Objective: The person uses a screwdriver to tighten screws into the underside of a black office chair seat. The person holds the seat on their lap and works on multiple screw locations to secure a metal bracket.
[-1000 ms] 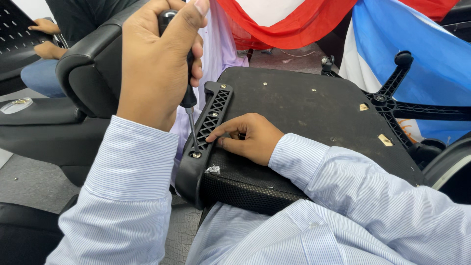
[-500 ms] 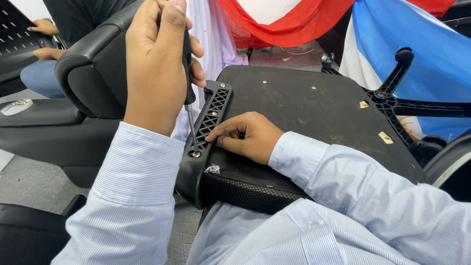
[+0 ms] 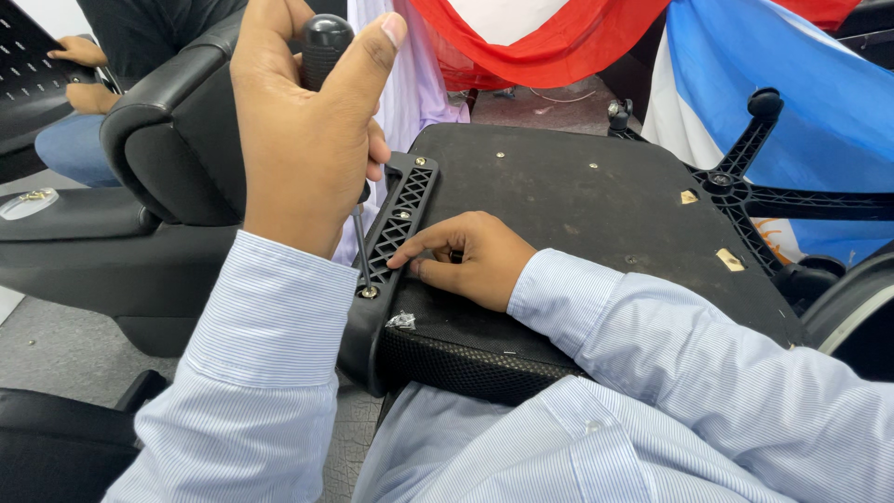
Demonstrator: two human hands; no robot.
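- Left hand [image 3: 298, 121] at 11 o'clock grips a black-handled screwdriver [image 3: 337, 112], tip on a screw [image 3: 370, 292].
- Right hand [image 3: 466, 256], centre, fingers loosely curled, presses the upturned chair seat [image 3: 577, 205].
- Black bracket [image 3: 391, 233] lies between the hands.
- Chair base [image 3: 745, 186] at 2 o'clock.

A black headrest [image 3: 172, 140] stands at the left, its padded upper edge curving toward the top of the view. Under it a black armrest pad [image 3: 88, 219] lies flat, and another black cushion [image 3: 56, 447] fills the lower left corner, over grey floor [image 3: 65, 359]. Far left, another person's hands [image 3: 84, 74] hold a perforated black panel [image 3: 28, 65] above a blue-trousered knee [image 3: 70, 149]. Red cloth [image 3: 559, 47] hangs across the top centre, pale lilac cloth [image 3: 410, 84] beside it, and blue cloth [image 3: 801, 102] at the right. A black star base [image 3: 745, 186] lies against the blue cloth, one caster [image 3: 764, 101] pointing upward.
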